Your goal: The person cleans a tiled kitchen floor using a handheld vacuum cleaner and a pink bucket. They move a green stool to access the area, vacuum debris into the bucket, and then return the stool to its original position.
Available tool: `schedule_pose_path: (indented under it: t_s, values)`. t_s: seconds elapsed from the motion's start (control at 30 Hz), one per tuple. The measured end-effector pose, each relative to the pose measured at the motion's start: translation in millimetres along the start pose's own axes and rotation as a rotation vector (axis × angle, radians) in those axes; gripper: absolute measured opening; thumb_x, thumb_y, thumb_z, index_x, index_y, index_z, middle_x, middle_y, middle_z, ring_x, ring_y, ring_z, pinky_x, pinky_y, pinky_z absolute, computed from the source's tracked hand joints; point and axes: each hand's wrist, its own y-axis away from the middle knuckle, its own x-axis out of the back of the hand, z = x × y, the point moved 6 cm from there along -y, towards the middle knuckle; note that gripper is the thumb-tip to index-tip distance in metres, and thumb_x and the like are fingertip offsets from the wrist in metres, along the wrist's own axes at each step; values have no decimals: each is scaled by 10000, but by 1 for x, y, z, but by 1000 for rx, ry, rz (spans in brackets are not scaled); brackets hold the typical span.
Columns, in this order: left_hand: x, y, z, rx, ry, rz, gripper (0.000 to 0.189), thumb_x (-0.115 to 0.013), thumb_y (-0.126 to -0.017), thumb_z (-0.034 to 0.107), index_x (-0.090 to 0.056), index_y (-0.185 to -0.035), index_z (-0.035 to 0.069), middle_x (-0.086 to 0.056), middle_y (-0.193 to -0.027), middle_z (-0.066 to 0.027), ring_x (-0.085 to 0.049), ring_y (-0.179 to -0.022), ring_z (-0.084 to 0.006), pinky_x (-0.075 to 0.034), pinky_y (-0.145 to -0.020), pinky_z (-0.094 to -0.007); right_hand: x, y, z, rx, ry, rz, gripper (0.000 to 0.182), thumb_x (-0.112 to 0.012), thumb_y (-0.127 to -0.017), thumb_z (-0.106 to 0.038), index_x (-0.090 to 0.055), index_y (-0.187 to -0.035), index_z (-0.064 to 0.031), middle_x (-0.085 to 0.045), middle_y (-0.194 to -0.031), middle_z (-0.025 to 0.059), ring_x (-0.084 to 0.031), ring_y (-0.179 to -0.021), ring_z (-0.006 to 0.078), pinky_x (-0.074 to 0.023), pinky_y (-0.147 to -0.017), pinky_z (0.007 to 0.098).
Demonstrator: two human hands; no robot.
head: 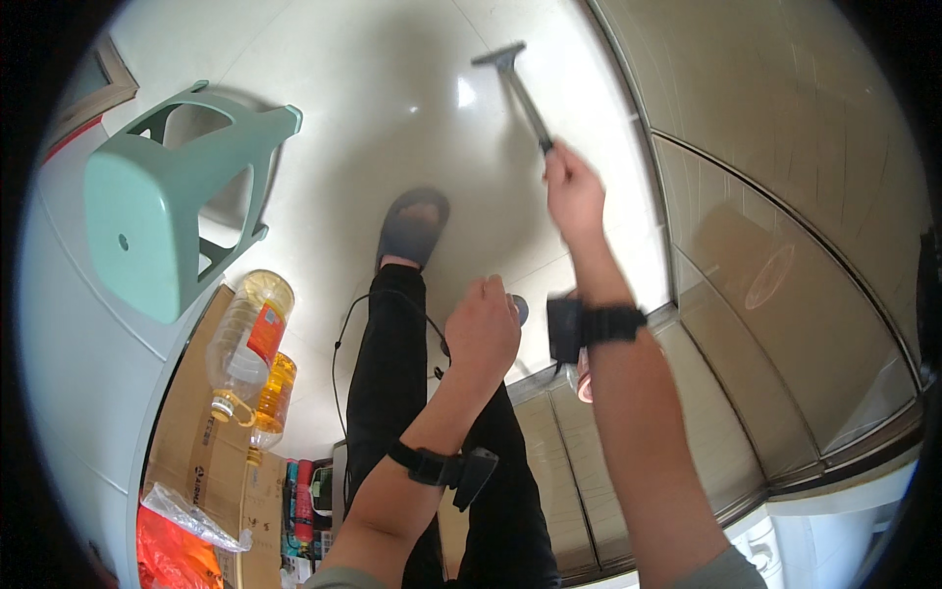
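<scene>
My right hand [575, 188] is closed around the dark grip of a T-headed tool, which looks like a scraper or squeegee [527, 99]. Its grey metal shaft and dark, wide head point away from me over the pale tiled floor [331, 147]; whether the head touches the floor I cannot tell. Lower and to the left, my left hand [482, 327] is held in front of my legs with its fingers curled in, and nothing shows in it. A black strap with a small device sits on each wrist.
On the left, a mint-green plastic stool [140, 213] lies on its side. Nearer are a clear plastic bottle [239, 353], a bottle of yellow oil [276, 394] and cardboard boxes [210, 449]. Glossy cabinet doors [751, 206] line the right. A thin black cable [337, 368] hangs by my leg.
</scene>
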Motion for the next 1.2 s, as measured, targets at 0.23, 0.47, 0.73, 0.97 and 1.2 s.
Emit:
schedule_pose_path:
  t_s: [0.23, 0.47, 0.73, 0.97, 1.2]
  values:
    - [6, 6, -7, -36, 9, 91, 192, -554, -856, 143, -561, -986, 3, -579, -942, -167, -617, -815, -348, -519, -687, -408, 29, 101, 58, -186, -194, -107, 380, -537, -929, -184, -534, -1260, 2, -610, -839, 47, -551, -740, 102, -465, -679, 243]
    - [7, 18, -14, -85, 40, 250, 195, -548, -852, 148, -541, -989, 10, -580, -926, -161, -621, -766, -348, -522, -656, -413, 36, 253, 132, -204, 35, -292, 362, -485, -934, -161, -532, -1252, 6, -614, -858, 205, -600, -782, 284, -477, -727, 366]
    - [-18, 70, -54, -43, -59, 208, 165, -493, -889, 175, -538, -952, 29, -585, -955, -161, -605, -892, -344, -516, -738, -430, -11, 82, 44, -99, 109, -132, 366, -478, -937, -278, -582, -1211, -60, -622, -1039, 241, -602, -966, 384, -488, -835, 397]
    - [-28, 116, -144, 144, -55, 175, 269, -520, -897, 192, -552, -1095, 12, -577, -1084, -182, -586, -1009, -343, -501, -831, -413, 10, 236, 137, -76, -35, -197, 389, -511, -936, -214, -522, -1266, -10, -622, -1077, 256, -624, -1005, 330, -473, -863, 354]
    - [-44, 131, -170, 92, -94, 44, 333, -527, -903, 199, -530, -1167, -3, -557, -1144, -198, -590, -1001, -359, -503, -824, -404, 3, 414, 216, -450, -12, -209, 422, -488, -952, -218, -485, -1329, -30, -568, -731, 38, -529, -657, 93, -448, -597, 243]
